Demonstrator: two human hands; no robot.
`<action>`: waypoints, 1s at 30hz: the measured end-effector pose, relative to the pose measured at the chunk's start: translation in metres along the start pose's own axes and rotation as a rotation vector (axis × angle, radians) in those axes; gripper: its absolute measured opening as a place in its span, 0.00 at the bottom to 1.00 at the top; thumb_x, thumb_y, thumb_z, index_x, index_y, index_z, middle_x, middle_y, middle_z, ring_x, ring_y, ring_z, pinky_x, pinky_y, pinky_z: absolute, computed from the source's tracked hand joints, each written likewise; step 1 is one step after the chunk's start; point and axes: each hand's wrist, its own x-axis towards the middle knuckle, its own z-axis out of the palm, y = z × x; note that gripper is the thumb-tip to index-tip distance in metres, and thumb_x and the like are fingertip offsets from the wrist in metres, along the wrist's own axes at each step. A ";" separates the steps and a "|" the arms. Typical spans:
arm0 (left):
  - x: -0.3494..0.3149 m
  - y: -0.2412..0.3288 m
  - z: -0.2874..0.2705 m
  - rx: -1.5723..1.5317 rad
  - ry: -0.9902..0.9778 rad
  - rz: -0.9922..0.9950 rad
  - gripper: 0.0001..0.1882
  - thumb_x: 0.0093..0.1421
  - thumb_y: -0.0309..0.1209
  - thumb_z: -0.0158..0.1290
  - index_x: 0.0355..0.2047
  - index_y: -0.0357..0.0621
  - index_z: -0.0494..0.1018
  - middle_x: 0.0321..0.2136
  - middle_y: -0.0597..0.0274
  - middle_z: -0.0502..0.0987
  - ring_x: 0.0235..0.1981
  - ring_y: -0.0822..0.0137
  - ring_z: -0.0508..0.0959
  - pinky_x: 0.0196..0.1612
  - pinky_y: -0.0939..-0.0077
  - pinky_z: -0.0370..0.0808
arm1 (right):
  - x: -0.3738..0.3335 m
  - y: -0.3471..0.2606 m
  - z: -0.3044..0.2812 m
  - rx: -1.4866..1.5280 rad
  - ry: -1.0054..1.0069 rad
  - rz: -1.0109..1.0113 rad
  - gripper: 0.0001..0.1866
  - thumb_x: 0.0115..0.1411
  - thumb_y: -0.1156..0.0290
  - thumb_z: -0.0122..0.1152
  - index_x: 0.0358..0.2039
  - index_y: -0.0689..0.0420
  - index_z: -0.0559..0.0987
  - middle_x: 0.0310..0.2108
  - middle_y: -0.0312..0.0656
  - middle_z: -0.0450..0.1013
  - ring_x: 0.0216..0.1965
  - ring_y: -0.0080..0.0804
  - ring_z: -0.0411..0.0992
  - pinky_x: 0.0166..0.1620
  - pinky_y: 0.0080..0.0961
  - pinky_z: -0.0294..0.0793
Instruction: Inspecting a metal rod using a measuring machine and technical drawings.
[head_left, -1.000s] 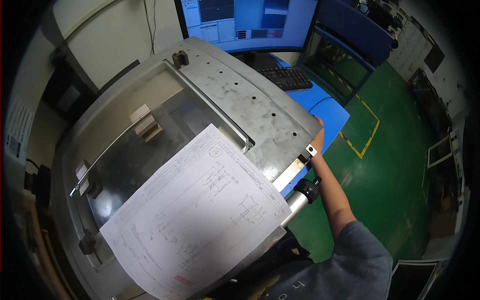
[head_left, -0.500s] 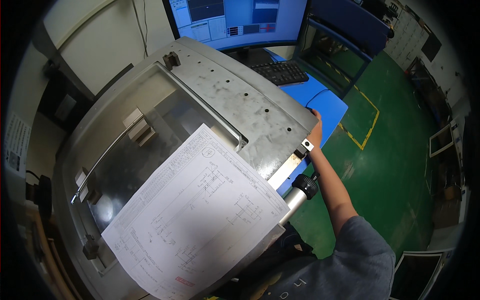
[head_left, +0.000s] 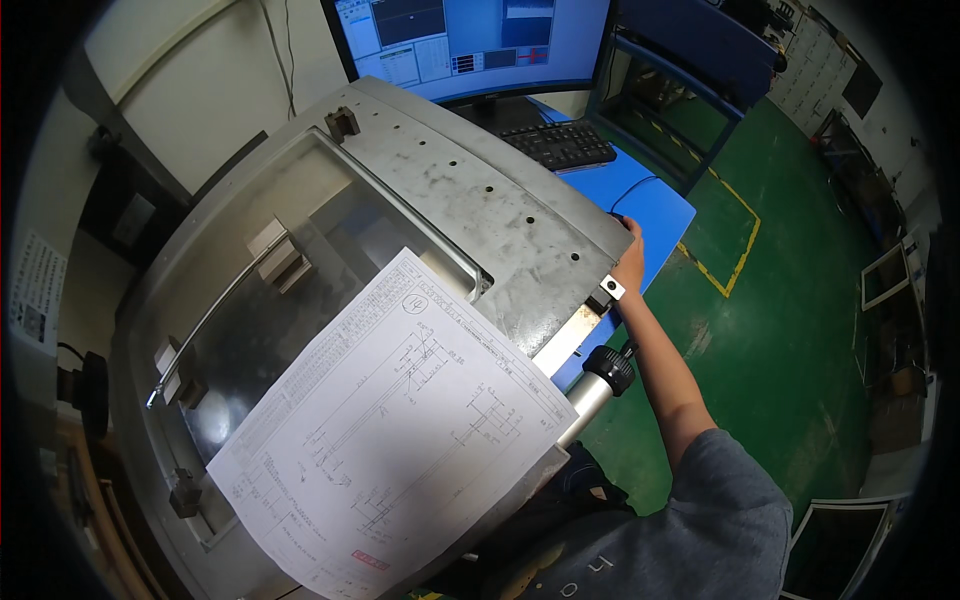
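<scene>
My right hand point(head_left: 629, 262) reaches past the far right corner of the metal machine bed point(head_left: 470, 200). It lies over a dark computer mouse point(head_left: 617, 216) on the blue tabletop, with a thin cable leading away. The bed's edge hides most of the fingers. My left hand is out of view. On the bed's glass stage, a slim shiny metal rod point(head_left: 215, 308) rests across two metal blocks, the far block point(head_left: 281, 262) and the near block point(head_left: 178, 378). A white paper drawing point(head_left: 400, 430) covers the near right part of the stage.
Behind the bed stands a lit monitor point(head_left: 470, 50), with a black keyboard point(head_left: 558, 146) on the blue table point(head_left: 660, 215). A black knob point(head_left: 608, 371) juts out beside my right forearm. Small dark clamps point(head_left: 342, 122) sit at the stage frame. Green floor point(head_left: 790, 330) lies to the right.
The view has shifted very slightly. My right hand stays in the same place, and the rod, blocks and drawing have not moved.
</scene>
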 end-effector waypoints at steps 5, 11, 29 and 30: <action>0.000 0.001 0.000 0.013 -0.006 -0.013 0.09 0.49 0.26 0.45 0.22 0.30 0.68 0.18 0.54 0.69 0.19 0.66 0.68 0.23 0.78 0.68 | 0.000 0.001 0.001 -0.015 0.001 0.005 0.21 0.39 0.69 0.52 0.38 0.55 0.66 0.42 0.48 0.57 0.43 0.43 0.57 0.43 0.30 0.60; 0.000 0.001 0.000 0.014 -0.013 0.006 0.08 0.49 0.26 0.45 0.22 0.30 0.68 0.19 0.54 0.69 0.19 0.66 0.68 0.23 0.78 0.68 | 0.000 0.003 0.002 -0.024 0.000 -0.003 0.21 0.39 0.69 0.52 0.38 0.55 0.67 0.42 0.48 0.57 0.43 0.43 0.57 0.43 0.31 0.60; -0.001 -0.006 -0.004 -0.002 -0.009 0.020 0.09 0.50 0.26 0.44 0.23 0.29 0.68 0.20 0.53 0.69 0.19 0.66 0.69 0.23 0.77 0.69 | -0.064 -0.002 -0.082 0.885 -0.466 -0.144 0.26 0.48 0.50 0.33 0.13 0.63 0.66 0.13 0.39 0.62 0.17 0.25 0.60 0.22 0.16 0.57; -0.002 -0.007 -0.005 0.008 -0.003 0.010 0.09 0.50 0.26 0.44 0.23 0.29 0.68 0.20 0.53 0.69 0.19 0.66 0.69 0.23 0.77 0.69 | -0.068 -0.010 -0.092 0.882 -0.465 -0.144 0.26 0.48 0.50 0.33 0.13 0.63 0.66 0.13 0.39 0.62 0.17 0.25 0.60 0.22 0.16 0.57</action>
